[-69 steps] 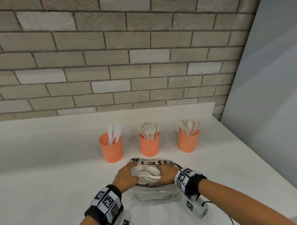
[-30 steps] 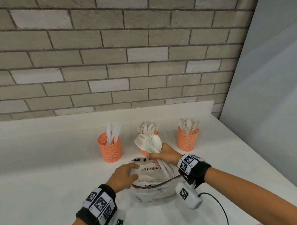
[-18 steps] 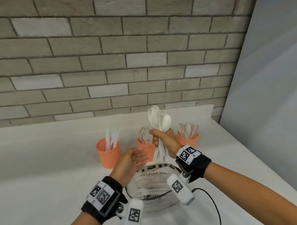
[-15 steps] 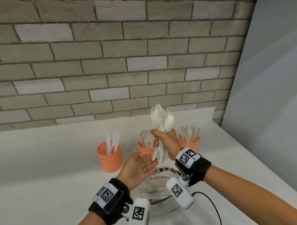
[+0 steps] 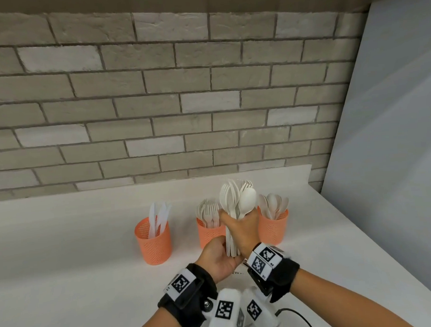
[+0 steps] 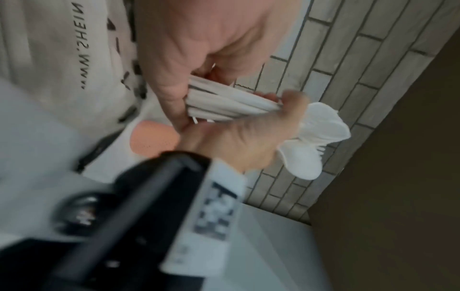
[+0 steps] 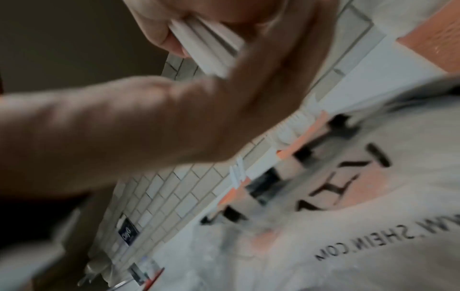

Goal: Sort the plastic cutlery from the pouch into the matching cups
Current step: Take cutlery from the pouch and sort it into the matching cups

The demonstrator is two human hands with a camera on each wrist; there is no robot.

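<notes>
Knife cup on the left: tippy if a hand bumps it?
Probably. The knife cup is tall, narrow perforated plastic, so likely light. Its knives stick well above the rim and lean, raising the weight. It stands free on the smooth counter, so it may slide first.

Three orange cups (image 5: 153,241) stand on the surface (image 5: 65,256); one bundle of white cutlery (image 5: 237,202) is held up; one pouch (image 7: 348,226) lies below; two hands (image 5: 242,232).
</notes>
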